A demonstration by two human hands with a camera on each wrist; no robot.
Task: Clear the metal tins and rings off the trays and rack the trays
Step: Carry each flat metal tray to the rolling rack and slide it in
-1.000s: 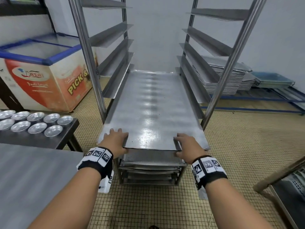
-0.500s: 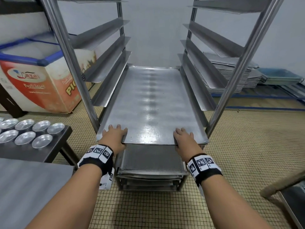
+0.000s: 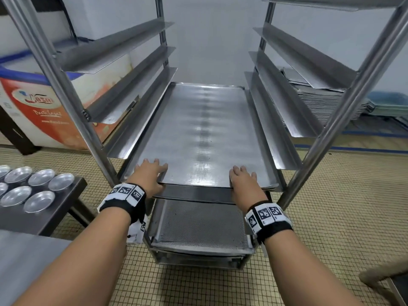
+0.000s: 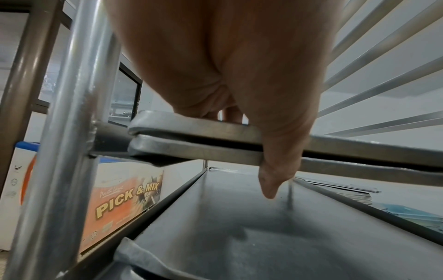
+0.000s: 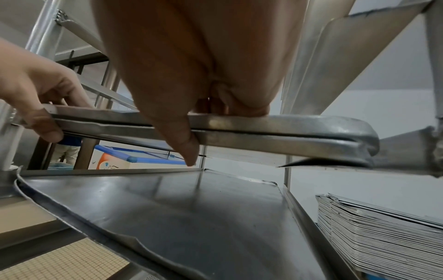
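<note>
Steel rack (image 3: 344,100), tiled floor (image 3: 331,195), chest freezer (image 3: 39,107)

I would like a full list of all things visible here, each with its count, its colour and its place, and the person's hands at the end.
top tray: one, silver, on the rack's runners, lying on a second tray
second tray: one, silver, directly under the top tray
perforated tray: one, grey, on a lower level
rack: one, silver, centre
tins: at least seven, silver, on the dark table at left
freezer: one, white and orange with a blue rim, left
stacked trays: one pile, silver, right, behind the rack
floor: beige small tiles
left hand: grips the tray's near edge, left side
right hand: grips the near edge, right side
</note>
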